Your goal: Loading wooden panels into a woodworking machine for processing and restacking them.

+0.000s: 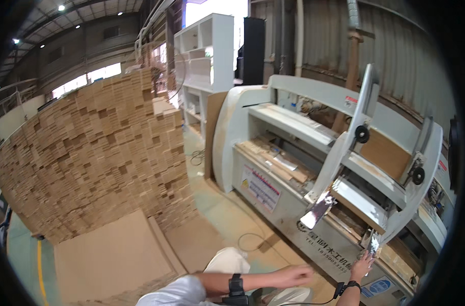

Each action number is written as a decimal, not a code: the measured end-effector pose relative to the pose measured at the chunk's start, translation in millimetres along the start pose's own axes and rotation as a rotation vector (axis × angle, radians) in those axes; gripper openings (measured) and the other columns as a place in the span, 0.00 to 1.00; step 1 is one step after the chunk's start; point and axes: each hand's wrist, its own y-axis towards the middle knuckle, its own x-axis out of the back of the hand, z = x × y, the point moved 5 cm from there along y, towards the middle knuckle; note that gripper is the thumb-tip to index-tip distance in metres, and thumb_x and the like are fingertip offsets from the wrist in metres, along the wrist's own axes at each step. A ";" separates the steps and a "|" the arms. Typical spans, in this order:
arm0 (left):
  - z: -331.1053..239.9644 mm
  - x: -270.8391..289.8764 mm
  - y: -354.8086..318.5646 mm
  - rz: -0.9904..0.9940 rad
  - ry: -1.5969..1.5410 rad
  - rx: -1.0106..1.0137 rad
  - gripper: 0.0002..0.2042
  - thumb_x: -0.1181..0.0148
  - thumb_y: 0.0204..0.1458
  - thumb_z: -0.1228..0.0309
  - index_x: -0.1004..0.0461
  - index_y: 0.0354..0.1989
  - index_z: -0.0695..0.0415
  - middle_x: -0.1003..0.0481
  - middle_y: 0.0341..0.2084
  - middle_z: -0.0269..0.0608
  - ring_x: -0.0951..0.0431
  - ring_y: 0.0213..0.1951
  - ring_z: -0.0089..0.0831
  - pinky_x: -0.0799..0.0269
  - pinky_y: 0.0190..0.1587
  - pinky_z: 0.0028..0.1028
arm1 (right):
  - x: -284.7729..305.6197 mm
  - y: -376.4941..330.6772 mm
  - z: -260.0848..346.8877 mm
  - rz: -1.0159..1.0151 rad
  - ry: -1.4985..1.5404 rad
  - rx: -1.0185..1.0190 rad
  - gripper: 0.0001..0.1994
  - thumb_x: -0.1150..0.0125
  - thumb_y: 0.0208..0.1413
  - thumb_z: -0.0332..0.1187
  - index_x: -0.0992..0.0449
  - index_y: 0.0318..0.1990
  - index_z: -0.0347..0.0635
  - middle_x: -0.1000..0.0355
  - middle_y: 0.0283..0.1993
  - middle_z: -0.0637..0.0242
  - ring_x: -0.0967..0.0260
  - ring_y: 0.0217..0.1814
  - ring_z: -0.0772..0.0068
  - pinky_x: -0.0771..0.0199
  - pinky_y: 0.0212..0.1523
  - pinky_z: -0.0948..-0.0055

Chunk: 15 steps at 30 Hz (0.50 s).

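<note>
Your right hand point(362, 266) is raised to the lower end of the nearer white swing arm point(413, 196) of the woodworking machine point(273, 188); the fingers touch the shiny metal tip there, spread a little, and I cannot tell if they really grip it. Your left hand point(295, 276) crosses in front of your body toward the right, holding nothing, the fingers loosely together (it is blurred, so more I cannot say). On each wrist you wear a black watch or band.

The machine stands at your right, long and grey-white, with 2 white swing arms lifted over its open bed. The other swing arm point(344, 148) ends in a bright metal plate point(318, 210). Wooden strips point(278, 158) lie inside the bed, farther from you.

At your left a big stack of small wooden blocks point(95, 153) rises like a wall, and flat brown boards point(112, 257) lie on the floor before it. A white shelf unit point(204, 56) stands behind. A thin cable point(247, 239) curls on the floor beside the machine.
</note>
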 end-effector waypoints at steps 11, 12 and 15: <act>-250.1 16.5 -3.7 0.322 -1.093 -0.568 0.10 0.49 0.54 0.63 0.31 0.34 0.57 0.32 0.27 0.36 0.31 0.31 0.25 0.38 0.37 0.22 | -21.7 16.9 -1.0 -0.125 -0.160 0.050 0.35 0.45 0.49 0.35 0.54 0.65 0.62 0.54 0.67 0.64 0.53 0.65 0.55 0.38 0.50 0.46; -249.5 16.1 -5.6 0.330 -1.113 -0.586 0.10 0.50 0.54 0.63 0.31 0.34 0.57 0.32 0.27 0.36 0.31 0.31 0.26 0.38 0.38 0.23 | -24.3 18.7 -9.9 -0.190 -0.170 0.067 0.35 0.46 0.50 0.35 0.54 0.64 0.62 0.52 0.66 0.64 0.52 0.64 0.55 0.38 0.50 0.46; -249.9 14.5 -7.6 0.309 -1.151 -0.615 0.10 0.52 0.55 0.63 0.32 0.32 0.57 0.33 0.26 0.36 0.32 0.31 0.26 0.40 0.41 0.25 | -32.1 29.0 -18.3 -0.193 -0.094 0.095 0.34 0.47 0.51 0.35 0.54 0.64 0.62 0.52 0.66 0.65 0.52 0.64 0.53 0.39 0.51 0.46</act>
